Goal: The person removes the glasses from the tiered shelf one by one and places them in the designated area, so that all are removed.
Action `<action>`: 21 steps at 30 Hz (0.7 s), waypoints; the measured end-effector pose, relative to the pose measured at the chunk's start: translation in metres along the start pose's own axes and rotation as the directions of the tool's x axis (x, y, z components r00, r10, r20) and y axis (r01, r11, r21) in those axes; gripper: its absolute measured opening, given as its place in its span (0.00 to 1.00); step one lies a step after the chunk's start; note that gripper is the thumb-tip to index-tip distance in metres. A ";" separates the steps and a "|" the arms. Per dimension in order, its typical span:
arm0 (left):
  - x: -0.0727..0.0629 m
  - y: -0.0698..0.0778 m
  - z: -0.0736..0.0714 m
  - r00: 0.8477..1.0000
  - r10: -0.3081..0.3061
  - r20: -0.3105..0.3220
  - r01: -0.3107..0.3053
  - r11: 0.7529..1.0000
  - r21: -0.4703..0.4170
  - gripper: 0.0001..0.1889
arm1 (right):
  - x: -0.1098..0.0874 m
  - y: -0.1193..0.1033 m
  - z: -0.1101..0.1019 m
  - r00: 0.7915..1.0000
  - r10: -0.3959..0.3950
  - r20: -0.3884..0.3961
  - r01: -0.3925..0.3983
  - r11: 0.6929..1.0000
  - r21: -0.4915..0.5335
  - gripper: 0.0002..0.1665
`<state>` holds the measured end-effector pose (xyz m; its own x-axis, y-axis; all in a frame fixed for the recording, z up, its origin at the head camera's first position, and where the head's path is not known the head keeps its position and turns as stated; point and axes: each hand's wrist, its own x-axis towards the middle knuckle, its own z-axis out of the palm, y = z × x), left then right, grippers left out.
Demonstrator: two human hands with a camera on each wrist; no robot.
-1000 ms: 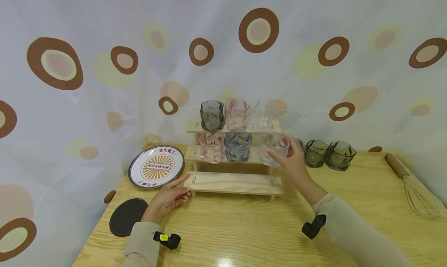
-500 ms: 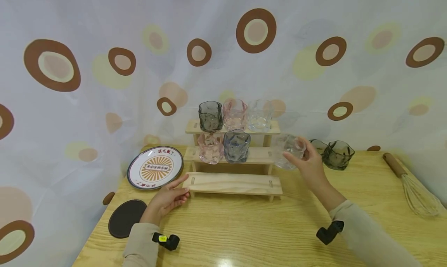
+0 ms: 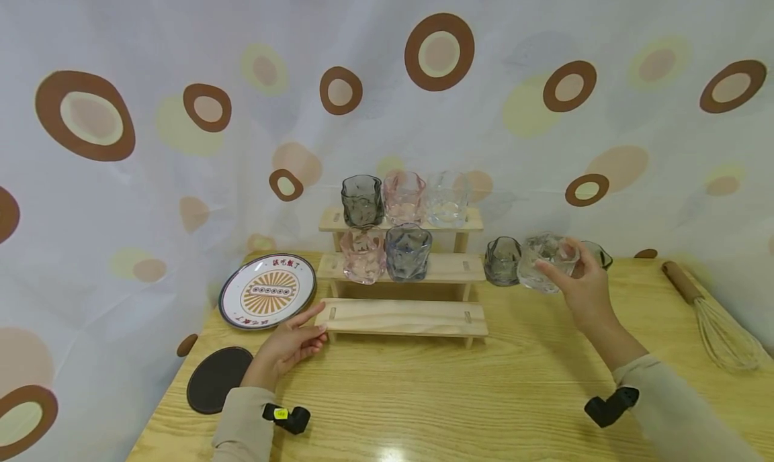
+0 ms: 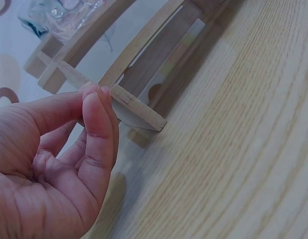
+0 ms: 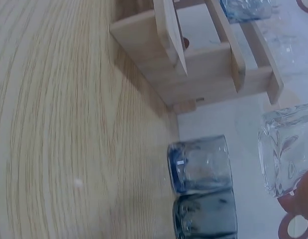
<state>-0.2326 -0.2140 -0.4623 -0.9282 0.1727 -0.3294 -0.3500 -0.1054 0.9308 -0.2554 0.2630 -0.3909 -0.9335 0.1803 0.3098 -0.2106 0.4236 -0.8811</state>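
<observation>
In the head view, my right hand (image 3: 586,281) holds a clear wavy glass (image 3: 538,274) between thumb and fingers, right of the wooden tiered stand (image 3: 399,317). The right wrist view has this clear glass (image 5: 288,144) raised off the tabletop. My left hand (image 3: 293,344) pinches the left end of the stand's lowest shelf; in the left wrist view, thumb and fingertips meet at the shelf corner (image 4: 139,107). On the top shelf stand a grey glass (image 3: 363,203), a pink glass (image 3: 405,200) and a clear glass (image 3: 447,203). The middle shelf bears a pink glass (image 3: 363,257) and a blue-grey glass (image 3: 408,254).
Dark grey glasses stand right of the stand, one grey glass (image 3: 502,264) visible beside the held one, another grey glass (image 3: 598,255) partly hidden behind my hand. A whisk (image 3: 713,317) lies far right. A patterned plate (image 3: 267,291) and a black round mat (image 3: 219,380) are left.
My right hand has carried the clear glass rightward from the middle shelf, off the stand and in front of the grey glasses. The left hand stays at the lowest shelf's end.
</observation>
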 end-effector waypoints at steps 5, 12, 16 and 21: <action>0.000 0.000 0.000 1.000 -0.001 -0.001 0.001 1.000 -0.004 0.32 | 0.003 0.008 -0.022 0.998 0.024 -0.050 -0.024 1.000 0.000 0.43; 0.001 -0.001 0.000 1.000 0.004 -0.005 -0.004 1.000 -0.001 0.32 | 0.009 0.019 -0.052 0.990 0.088 -0.111 -0.093 0.995 -0.045 0.42; 0.002 -0.001 0.000 1.000 -0.001 -0.005 0.001 1.000 -0.006 0.32 | 0.012 0.027 -0.069 0.977 0.148 -0.153 -0.157 0.986 -0.049 0.42; 0.002 -0.002 0.000 1.000 -0.001 -0.001 0.001 1.000 -0.013 0.33 | 0.016 0.038 -0.086 0.959 0.201 -0.202 -0.216 0.975 -0.055 0.43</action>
<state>-0.2336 -0.2139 -0.4643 -0.9281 0.1715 -0.3305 -0.3524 -0.1175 0.9285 -0.2531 0.3581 -0.3886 -0.8785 0.4374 0.1923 0.0122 0.4228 -0.9061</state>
